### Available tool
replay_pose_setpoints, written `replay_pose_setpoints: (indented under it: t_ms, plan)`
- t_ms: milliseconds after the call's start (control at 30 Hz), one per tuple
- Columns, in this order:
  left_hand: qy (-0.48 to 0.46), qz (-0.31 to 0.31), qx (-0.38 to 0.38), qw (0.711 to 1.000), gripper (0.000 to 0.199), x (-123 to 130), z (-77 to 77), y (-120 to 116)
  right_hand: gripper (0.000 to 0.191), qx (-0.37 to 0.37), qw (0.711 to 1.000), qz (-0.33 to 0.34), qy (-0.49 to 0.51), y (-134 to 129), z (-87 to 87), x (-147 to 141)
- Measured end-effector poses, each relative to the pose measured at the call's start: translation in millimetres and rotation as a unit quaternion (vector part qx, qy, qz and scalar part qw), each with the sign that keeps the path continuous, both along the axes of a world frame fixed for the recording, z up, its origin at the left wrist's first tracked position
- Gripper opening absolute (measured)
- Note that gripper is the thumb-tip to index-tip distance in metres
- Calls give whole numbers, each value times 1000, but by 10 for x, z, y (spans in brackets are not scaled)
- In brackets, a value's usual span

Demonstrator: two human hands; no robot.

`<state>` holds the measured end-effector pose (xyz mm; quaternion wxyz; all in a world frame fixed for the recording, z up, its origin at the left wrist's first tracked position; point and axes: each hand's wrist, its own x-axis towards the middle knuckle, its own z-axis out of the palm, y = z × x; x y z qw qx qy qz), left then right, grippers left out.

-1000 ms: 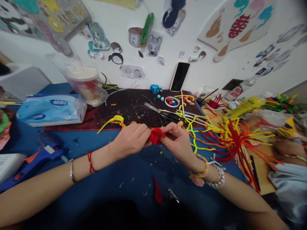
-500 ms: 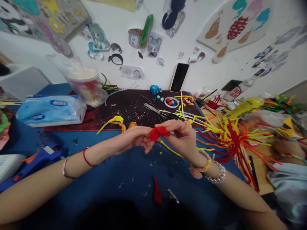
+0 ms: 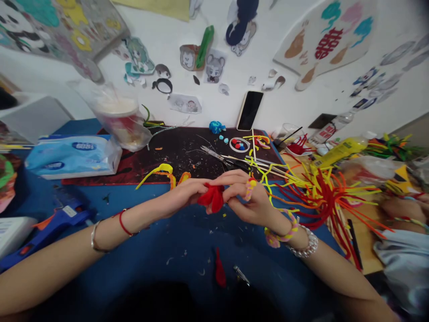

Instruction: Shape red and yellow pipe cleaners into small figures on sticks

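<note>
A fuzzy red pipe-cleaner flower (image 3: 212, 200) with several petals is between my two hands above the blue mat. On its left side, my left hand (image 3: 187, 193) is closed, pinching the petals near their top. My right hand (image 3: 254, 203) reaches over from the right, its fingertips closed against the flower's upper edge; the exact grip is partly hidden. A separate red petal-shaped piece (image 3: 219, 272) lies on the mat below, beside a small metal clip (image 3: 241, 275). Behind my hands are scissors (image 3: 212, 153) and a yellow and orange pipe-cleaner piece (image 3: 165, 169).
A blue glue gun (image 3: 55, 223) and a tissue pack (image 3: 70, 156) lie left, near a bagged cup (image 3: 119, 118). Red, orange and yellow pipe cleaners (image 3: 325, 194) spread at right. A phone (image 3: 250, 110) leans on the wall. Another person's arm (image 3: 405, 212) rests far right.
The flower has turned, so its petals now spread downward toward me. My right fingers have shifted left over its top, and the left fingers have closed in on its left side.
</note>
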<state>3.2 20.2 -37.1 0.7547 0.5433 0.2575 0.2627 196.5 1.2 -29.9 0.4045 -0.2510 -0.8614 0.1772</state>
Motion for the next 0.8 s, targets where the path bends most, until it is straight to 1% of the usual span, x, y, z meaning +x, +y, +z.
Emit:
replay_pose_setpoints:
  t_ms: [67, 167, 233, 300, 400, 500, 567, 633, 733, 800]
  plan:
    - [-6, 0, -5, 1000, 20, 13, 3, -13, 21, -11, 1000, -13, -15, -26, 24, -9]
    - [-3, 19, -16, 1000, 27, 37, 1, -21, 12, -53, 998, -35, -24, -44, 56, -31]
    - [13, 54, -18, 998, 31, 51, -15, -9, 8, -70, 996, -47, -23, -41, 55, -54]
    - [24, 99, -14, 995, 35, 58, -40, 16, 8, -91, 994, -57, -13, -29, 26, -77]
    - [18, 142, 12, 990, 38, 53, -71, 50, 9, -166, 984, -53, 30, -2, -49, -94]
    - [48, 155, 101, 981, 27, 42, -67, 48, 7, -255, 961, -49, 99, 22, -102, -86]
    - [80, 157, 154, 972, 27, 37, -51, 33, 9, -302, 943, -47, 132, 30, -103, -77]
    - [92, 149, 164, 971, 27, 35, -34, 21, 11, -341, 926, -37, 156, 33, -84, -74]
    - [81, 137, 151, 976, 24, 29, -18, 26, 10, -382, 901, -23, 203, 43, -59, -80]
    - [74, 137, 151, 976, 22, 18, -14, 42, 12, -414, 879, -20, 236, 56, -64, -80]
